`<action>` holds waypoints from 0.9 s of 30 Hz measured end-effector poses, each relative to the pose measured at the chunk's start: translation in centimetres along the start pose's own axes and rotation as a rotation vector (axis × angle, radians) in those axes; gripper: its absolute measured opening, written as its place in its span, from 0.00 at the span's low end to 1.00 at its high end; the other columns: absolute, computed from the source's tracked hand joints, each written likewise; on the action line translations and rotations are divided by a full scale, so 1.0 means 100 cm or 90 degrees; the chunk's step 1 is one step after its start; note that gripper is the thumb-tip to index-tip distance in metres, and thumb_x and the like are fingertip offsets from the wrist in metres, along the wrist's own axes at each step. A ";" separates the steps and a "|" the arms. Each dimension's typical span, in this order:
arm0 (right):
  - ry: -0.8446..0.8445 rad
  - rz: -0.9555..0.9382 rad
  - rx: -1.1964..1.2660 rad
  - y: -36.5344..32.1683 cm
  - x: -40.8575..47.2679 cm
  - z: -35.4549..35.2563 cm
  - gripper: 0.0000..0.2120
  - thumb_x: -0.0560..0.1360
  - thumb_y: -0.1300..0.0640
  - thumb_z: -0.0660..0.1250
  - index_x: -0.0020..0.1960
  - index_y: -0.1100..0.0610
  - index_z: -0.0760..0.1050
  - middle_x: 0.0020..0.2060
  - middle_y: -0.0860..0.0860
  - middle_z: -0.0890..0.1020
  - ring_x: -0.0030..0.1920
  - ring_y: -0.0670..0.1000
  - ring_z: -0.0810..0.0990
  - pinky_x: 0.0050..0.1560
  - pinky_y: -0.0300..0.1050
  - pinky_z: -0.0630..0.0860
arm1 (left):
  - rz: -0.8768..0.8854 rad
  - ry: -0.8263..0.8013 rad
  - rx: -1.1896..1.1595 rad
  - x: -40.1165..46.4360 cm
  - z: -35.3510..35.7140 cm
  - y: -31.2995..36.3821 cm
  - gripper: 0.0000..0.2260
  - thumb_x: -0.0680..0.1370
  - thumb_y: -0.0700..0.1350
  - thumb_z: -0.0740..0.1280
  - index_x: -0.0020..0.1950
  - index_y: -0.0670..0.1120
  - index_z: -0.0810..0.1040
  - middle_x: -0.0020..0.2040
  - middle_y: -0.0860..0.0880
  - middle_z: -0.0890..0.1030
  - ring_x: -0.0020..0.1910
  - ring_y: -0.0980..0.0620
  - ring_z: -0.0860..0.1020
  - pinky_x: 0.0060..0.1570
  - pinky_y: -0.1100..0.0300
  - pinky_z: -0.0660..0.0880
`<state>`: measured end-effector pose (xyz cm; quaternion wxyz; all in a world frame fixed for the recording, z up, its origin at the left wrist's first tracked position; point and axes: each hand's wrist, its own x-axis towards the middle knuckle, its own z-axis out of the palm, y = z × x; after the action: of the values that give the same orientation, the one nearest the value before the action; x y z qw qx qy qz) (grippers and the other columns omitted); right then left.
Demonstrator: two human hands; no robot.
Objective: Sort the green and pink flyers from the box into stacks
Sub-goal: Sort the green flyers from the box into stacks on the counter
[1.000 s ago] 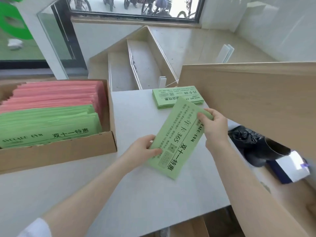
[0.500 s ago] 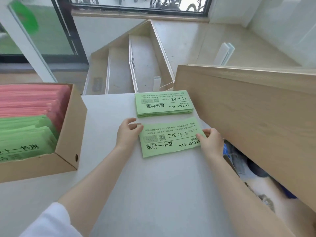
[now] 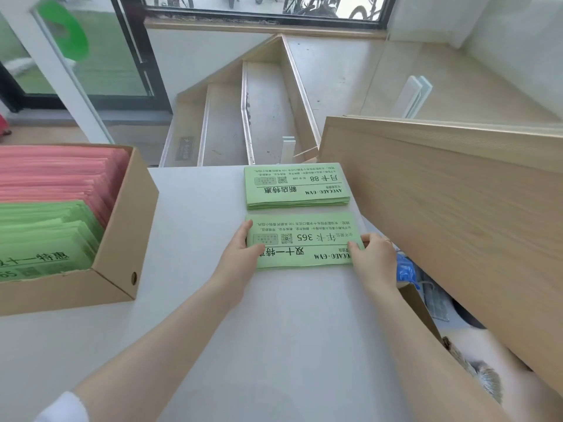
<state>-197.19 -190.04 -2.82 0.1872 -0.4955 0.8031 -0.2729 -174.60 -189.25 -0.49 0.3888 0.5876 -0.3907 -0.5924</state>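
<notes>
on the white table (image 3: 189,300), near its far right corner, two lots of green flyers lie side by side, close together but apart; the farther is a thick green stack (image 3: 297,185) with its printing upside down to the camera, and the nearer is a thin set of green flyers (image 3: 304,242), flat on the surface and parallel to the stack. left hand (image 3: 240,254) grips the left short edge of the nearer flyers, thumb laid on top of the paper near the printed heading, the forefinger lying along the edge; the other fingers lie outside the edge and cannot be told apart. right hand (image 3: 370,257) grips the right short edge likewise, thumb on top of the sheet, fingers curled at the edge and partly hidden behind the hand. to the left stands an open cardboard box (image 3: 122,254), its low front wall toward the camera; inside it, pink flyers (image 3: 54,175) fill the far part and more green flyers (image 3: 45,236) the near part, both packed upright and leaning. a wooden panel (image 3: 451,214) rises at a slant just right of the table, close to the right hand. beyond the table edge a staircase (image 3: 259,117) descends toward a window (image 3: 262,7). a white sleeve (image 3: 61,406) shows at the lower left
</notes>
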 end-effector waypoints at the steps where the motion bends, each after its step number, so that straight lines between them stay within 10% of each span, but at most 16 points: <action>1: -0.008 -0.006 -0.012 0.000 0.001 -0.001 0.12 0.76 0.57 0.63 0.54 0.64 0.74 0.52 0.59 0.76 0.56 0.55 0.72 0.47 0.44 0.64 | 0.002 -0.014 0.002 -0.001 -0.001 0.002 0.26 0.78 0.34 0.57 0.75 0.49 0.59 0.68 0.53 0.71 0.60 0.56 0.73 0.60 0.64 0.65; 8: 0.095 -0.149 -0.072 -0.022 -0.024 0.000 0.17 0.75 0.56 0.65 0.61 0.63 0.73 0.57 0.59 0.72 0.58 0.59 0.72 0.56 0.52 0.69 | 0.054 0.045 0.064 -0.026 -0.025 0.018 0.20 0.79 0.39 0.60 0.70 0.53 0.65 0.66 0.53 0.70 0.68 0.58 0.66 0.56 0.63 0.63; 12: -0.023 -0.338 0.045 -0.082 -0.060 0.017 0.05 0.75 0.61 0.65 0.50 0.59 0.78 0.49 0.52 0.75 0.44 0.50 0.72 0.44 0.38 0.64 | 0.166 0.031 0.131 -0.066 -0.064 0.034 0.13 0.78 0.38 0.60 0.57 0.53 0.76 0.54 0.54 0.80 0.50 0.57 0.77 0.46 0.64 0.71; 21: -0.161 -0.657 0.139 -0.242 -0.156 0.071 0.07 0.73 0.58 0.62 0.47 0.57 0.78 0.45 0.48 0.77 0.38 0.44 0.72 0.41 0.44 0.73 | 0.415 0.124 0.210 -0.123 -0.231 0.068 0.13 0.78 0.33 0.60 0.46 0.50 0.78 0.40 0.58 0.82 0.39 0.59 0.80 0.43 0.71 0.74; 27: -0.202 -0.663 0.109 -0.314 -0.211 0.124 0.09 0.75 0.60 0.63 0.53 0.57 0.79 0.49 0.49 0.79 0.47 0.51 0.78 0.50 0.50 0.76 | 0.500 0.142 0.595 -0.090 -0.375 0.073 0.10 0.76 0.35 0.66 0.53 0.47 0.80 0.47 0.56 0.81 0.45 0.66 0.76 0.50 0.62 0.75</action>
<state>-159.05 -185.56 7.77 0.1857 -0.8455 0.3885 -0.3158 -137.00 -184.07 9.64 0.3176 0.5664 -0.7530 -0.1067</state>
